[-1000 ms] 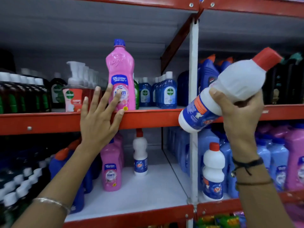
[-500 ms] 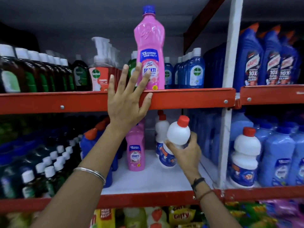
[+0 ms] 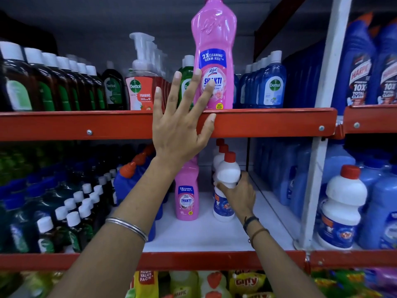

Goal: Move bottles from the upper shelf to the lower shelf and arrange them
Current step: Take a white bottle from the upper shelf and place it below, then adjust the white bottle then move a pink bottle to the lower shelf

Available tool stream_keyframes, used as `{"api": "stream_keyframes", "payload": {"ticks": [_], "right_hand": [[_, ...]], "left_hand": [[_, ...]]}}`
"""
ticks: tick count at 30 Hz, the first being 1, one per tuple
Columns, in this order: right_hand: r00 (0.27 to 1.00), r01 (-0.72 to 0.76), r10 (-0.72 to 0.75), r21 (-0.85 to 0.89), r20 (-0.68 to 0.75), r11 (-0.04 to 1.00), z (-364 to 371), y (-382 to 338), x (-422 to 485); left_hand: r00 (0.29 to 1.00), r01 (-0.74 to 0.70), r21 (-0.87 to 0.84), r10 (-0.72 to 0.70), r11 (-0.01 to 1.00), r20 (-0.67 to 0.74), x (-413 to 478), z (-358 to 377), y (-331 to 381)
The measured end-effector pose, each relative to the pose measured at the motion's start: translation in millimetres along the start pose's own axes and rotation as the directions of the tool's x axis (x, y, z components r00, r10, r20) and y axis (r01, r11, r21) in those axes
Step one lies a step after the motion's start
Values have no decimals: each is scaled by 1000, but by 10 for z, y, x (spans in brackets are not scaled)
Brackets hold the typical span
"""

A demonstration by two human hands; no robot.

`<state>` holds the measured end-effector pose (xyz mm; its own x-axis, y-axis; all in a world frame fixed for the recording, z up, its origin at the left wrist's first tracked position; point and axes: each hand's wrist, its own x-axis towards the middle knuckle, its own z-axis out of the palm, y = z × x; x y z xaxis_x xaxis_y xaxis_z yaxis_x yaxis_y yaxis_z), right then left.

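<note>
The left hand (image 3: 180, 127) is raised, palm forward, fingers (image 3: 196, 82) spread and open. It lies over the red front rail of the upper shelf (image 3: 268, 123); the thumb rests on the rail, and the fingertips overlap the lower label of the tall pink bottle (image 3: 213, 57), though actual contact cannot be confirmed. This bottle stands upright at the shelf's front edge, at 1 o'clock from the hand. Its label reads "2X CLEANING GERM KILL" and "SHAKTI".

The right hand (image 3: 238, 194) reaches into the lower shelf (image 3: 193, 237), fingers closed around the middle of a white bottle (image 3: 227, 175) with a red cap. The bottle is upright, its base on or just above the white shelf floor, with similar red-capped bottles behind it. At 9 o'clock from it stands a smaller pink bottle (image 3: 186, 194), also labelled "SHAKTI".

On the upper shelf, a pump bottle (image 3: 140, 82) reads "Dettol FOAMING"; blue bottles (image 3: 271, 87) at 3 o'clock of the tall pink bottle read "Dettol". Far right, blue containers (image 3: 361, 78) read "HARPIC 10X".
</note>
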<state>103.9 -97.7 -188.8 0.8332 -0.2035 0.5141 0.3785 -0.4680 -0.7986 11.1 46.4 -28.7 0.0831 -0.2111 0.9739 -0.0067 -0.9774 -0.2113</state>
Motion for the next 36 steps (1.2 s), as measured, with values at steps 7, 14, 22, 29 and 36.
{"api": "stream_keyframes", "payload": {"ticks": [7,14,22,29,36], "right_hand": [[999,24,-26,-57,-40,998,105,-44,-44],[999,-7,4,-81,-33,997,87,-11,-7],[1000,-10,9,-96,-15,995,-126,3,-146],[841,380,-220,249,-495,891,-1179,-3,-400],[813,7,-51,-77,-580,997,-1883,667,-157]], "left_hand": [[1000,3,12,-3,1000,10,0,-1,4],[1000,6,4,-6,1000,28,-1,-19,5],[999,6,7,-6,1000,49,-6,-24,6],[999,7,-2,-7,1000,44,-7,-14,4],[998,19,-20,-18,1000,68,-32,-25,14]]}}
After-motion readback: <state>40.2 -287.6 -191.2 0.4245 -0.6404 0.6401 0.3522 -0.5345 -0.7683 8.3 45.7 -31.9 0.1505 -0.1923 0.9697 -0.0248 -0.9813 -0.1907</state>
